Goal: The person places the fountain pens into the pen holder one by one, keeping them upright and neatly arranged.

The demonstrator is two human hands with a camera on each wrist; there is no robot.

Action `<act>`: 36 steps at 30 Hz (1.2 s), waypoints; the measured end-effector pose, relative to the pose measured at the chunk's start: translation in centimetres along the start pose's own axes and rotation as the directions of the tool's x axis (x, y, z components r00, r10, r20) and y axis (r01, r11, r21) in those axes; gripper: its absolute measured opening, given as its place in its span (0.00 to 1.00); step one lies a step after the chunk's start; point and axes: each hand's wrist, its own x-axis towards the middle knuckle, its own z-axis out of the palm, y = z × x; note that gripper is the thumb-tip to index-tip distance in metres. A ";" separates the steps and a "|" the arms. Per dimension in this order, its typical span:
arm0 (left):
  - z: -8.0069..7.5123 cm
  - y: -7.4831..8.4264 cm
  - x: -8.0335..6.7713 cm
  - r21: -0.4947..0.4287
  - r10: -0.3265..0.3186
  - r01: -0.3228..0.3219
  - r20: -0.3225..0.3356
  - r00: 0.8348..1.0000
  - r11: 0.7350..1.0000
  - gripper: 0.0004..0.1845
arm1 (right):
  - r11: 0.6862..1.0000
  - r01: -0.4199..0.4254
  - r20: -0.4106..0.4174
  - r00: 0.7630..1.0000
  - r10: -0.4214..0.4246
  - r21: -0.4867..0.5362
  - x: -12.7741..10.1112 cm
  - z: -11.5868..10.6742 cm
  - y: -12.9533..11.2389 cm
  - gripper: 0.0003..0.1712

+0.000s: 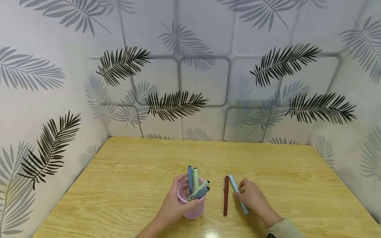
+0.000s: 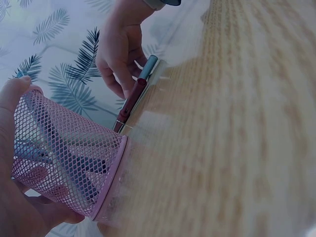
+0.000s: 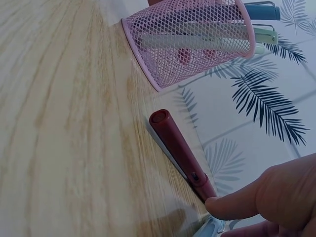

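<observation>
Head view: right hand (image 1: 253,196) pinches the light-blue plastic pen (image 1: 238,194), lengthwise just right of the pink mesh cup (image 1: 190,206) the left hand (image 1: 174,205) grips

a light wooden table (image 1: 134,158) stands against walls papered with grey and black palm leaves (image 1: 175,105)

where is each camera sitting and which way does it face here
Head: worn on the head, looking forward and down at the wooden table and leaf-patterned wall; both hands and forearms show, the left hand gripping the pink mesh cup, the right hand on the light blue pen.
Left wrist: low beside the cup, facing the right hand across the table; left fingers show.
Right wrist: low at the table, facing the cup past the dark red pen; a right fingertip shows.
Both wrist views share cup and dark red pen.
</observation>
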 end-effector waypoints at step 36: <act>0.0 1.2 -0.2 -0.019 -0.009 0.009 0.016 1.000 1.000 0.42 | 0.996 -0.040 0.024 0.999 0.042 -0.079 0.7 -0.1 -0.4 0.12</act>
